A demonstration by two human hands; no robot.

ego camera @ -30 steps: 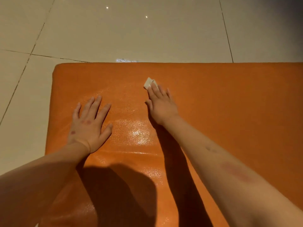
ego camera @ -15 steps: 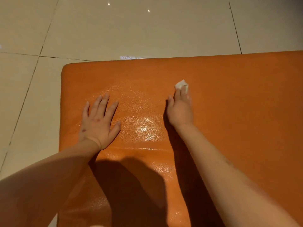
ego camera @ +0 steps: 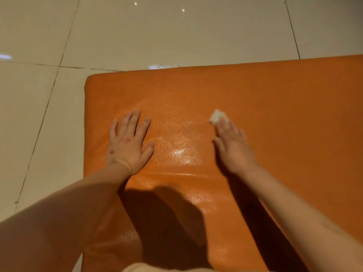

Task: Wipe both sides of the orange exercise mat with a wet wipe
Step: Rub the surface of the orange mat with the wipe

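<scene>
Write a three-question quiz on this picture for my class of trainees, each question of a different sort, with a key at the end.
1. True or false: the left hand lies flat on the orange mat, fingers spread, and holds nothing.
2. Where is the wet wipe?
A. On the mat, under the fingertips of the right hand
B. On the floor beyond the mat
C. Under the left hand
3. Fill in the missing word: the mat lies on a floor of large pale ____.

Key: 1 true; 2 A; 3 tiles.
</scene>
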